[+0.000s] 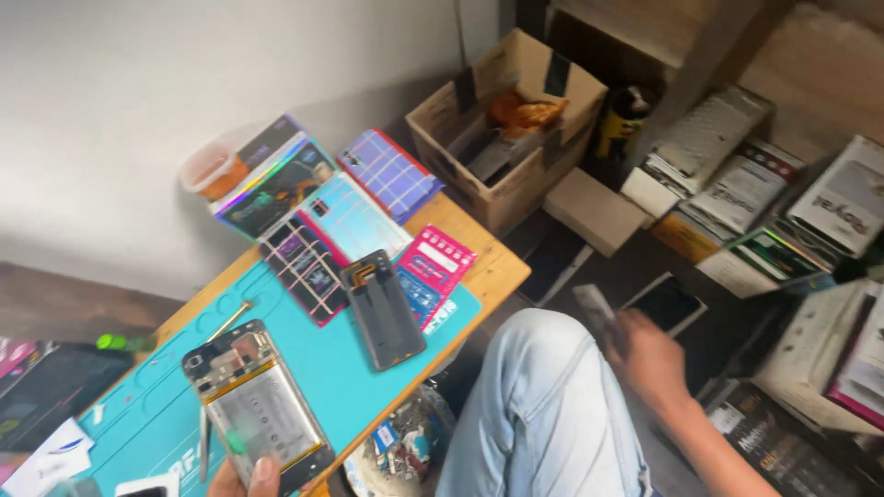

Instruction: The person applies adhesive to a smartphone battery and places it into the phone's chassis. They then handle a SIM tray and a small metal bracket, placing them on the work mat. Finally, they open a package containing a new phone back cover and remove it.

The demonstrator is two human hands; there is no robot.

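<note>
My left hand [247, 479] sits at the bottom edge, thumb pressed on the lower end of an opened phone [258, 405] whose silver battery and circuit board are exposed. The phone lies on a teal work mat [359, 345]. My right hand [645, 354] reaches down past my knee in pale jeans [543, 405], fingers closed on a small flat pale packet [594, 304], blurred. A dark grey phone back cover [383, 308] lies on the mat beyond the opened phone.
Several colourful flat packages [350, 216] lie at the far end of the wooden table [497, 267]. An open cardboard box [506, 115] stands on the floor, with stacked boxes [783, 212] at right. Tweezers [203, 442] and a thin tool [228, 322] rest on the mat.
</note>
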